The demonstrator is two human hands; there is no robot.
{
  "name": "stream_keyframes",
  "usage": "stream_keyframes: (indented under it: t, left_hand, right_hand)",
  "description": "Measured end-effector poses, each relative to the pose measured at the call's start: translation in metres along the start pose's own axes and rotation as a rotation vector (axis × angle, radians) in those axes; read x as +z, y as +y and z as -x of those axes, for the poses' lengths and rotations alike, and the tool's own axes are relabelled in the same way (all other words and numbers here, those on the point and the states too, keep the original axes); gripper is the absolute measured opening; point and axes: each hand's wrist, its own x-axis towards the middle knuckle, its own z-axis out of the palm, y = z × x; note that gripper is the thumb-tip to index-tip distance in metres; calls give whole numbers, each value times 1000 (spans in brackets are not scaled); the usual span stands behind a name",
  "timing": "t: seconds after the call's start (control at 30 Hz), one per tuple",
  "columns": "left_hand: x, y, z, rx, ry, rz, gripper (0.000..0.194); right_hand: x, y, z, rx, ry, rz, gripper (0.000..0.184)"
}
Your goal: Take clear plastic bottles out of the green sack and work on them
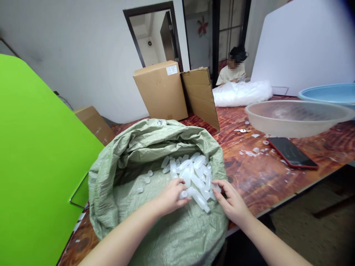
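A green woven sack (133,155) lies open on the wooden table (266,173), with several small translucent plastic bottles (194,170) heaped inside. My left hand (170,195) reaches into the sack, fingers curled round one small bottle (183,194) at the near edge of the heap. My right hand (231,201) rests on the sack's right rim, its fingers bent against the bottles at the heap's right side; whether it grips one is unclear.
A green board (36,159) stands at the left. Cardboard boxes (161,90) stand behind the sack. A clear basin (294,116), a blue basin (330,92) and a red phone (292,152) lie at the right. A person (231,68) sits at the far end by a plastic bag (241,92).
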Motion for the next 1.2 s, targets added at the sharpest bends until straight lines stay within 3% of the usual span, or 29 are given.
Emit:
stream_keyframes:
  t: [0.13, 0.27, 0.4, 0.57, 0.67, 0.93, 1.1, 1.2]
  left_hand:
    - [-4, 13, 20, -161, -37, 432, 37]
    - [0, 26, 30, -233, 16, 710, 27]
    - [8, 32, 35, -362, 73, 798, 24]
    - [8, 31, 48, -281, -93, 1220, 32]
    - [11, 28, 55, -307, -186, 1442, 32]
    - [22, 26, 60, -333, -169, 1617, 32]
    - [25, 21, 61, -253, -340, 1763, 30]
    - [26, 16, 63, -224, -404, 1843, 30]
  right_hand:
    - [5, -17, 3, 59, -88, -262, 26]
    - [7, -50, -5, -127, -148, -102, 14]
    - [17, -75, -16, -157, -325, 22, 25]
    - [31, -83, -15, -99, -491, 22, 18]
    - [37, -85, -10, -29, -556, -11, 18]
    - [46, -90, -7, 20, -608, 18, 12]
    - [46, -91, -13, -12, -692, -36, 38]
    - [49, -88, -15, 55, -626, -80, 26]
